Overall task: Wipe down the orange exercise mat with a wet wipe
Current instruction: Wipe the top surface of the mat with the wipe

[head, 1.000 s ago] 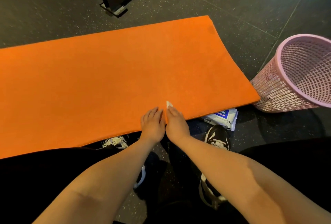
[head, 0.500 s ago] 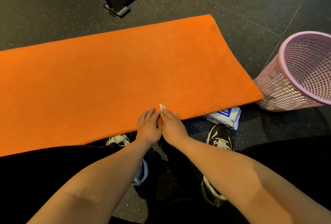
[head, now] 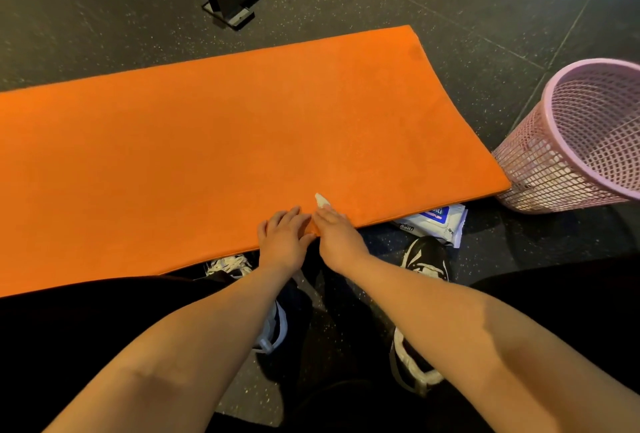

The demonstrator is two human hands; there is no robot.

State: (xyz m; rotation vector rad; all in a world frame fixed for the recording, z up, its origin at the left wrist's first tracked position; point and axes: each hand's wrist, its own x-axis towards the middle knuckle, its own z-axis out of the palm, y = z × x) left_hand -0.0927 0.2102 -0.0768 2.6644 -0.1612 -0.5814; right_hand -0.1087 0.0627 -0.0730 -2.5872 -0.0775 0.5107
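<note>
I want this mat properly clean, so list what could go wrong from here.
1. The wipe is bunched small at the right hand, near the front edge, while most of the mat stretches away from it. It may dry out and leave patches unwiped.
2. The pack of wipes is tucked partly under the mat's near edge, so that corner may sit raised and get uneven contact.

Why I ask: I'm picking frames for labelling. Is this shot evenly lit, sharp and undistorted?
Head view, light: warm and dim, no glare on the orange mat; head view, shadow: the lap at the bottom goes near-black; head view, distortion: the wide lens seems to bow the mat's near edge; head view, focus: sharp, though the wet wipe shows only a small tip beyond the right hand.
</note>
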